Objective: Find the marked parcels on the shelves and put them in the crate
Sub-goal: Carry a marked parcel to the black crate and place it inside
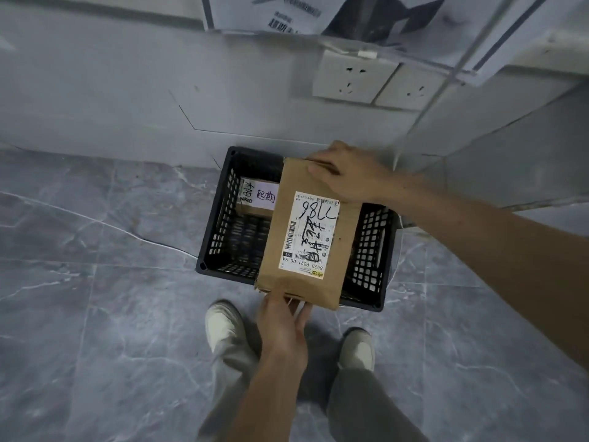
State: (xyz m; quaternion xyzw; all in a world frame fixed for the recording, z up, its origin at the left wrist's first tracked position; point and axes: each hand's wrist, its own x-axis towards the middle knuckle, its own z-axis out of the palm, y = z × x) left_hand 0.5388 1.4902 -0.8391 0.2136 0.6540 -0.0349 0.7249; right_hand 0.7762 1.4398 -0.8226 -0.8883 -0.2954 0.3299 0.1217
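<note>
A long brown cardboard parcel [280, 250] with a white shipping label marked in black handwriting hangs over the black lattice crate [216, 247] on the floor. My right hand [347, 177] grips its far end, and my left hand [283, 323] holds its near end from below. Inside the crate, at the far left corner, lies a smaller brown parcel [255, 199] with a white label and a handwritten note.
The crate stands against a grey wall with two white power sockets [373, 81] above it. A paper notice in a clear holder [287, 14] hangs higher up. My two feet in pale shoes [223, 323] stand on grey marbled floor tiles just before the crate.
</note>
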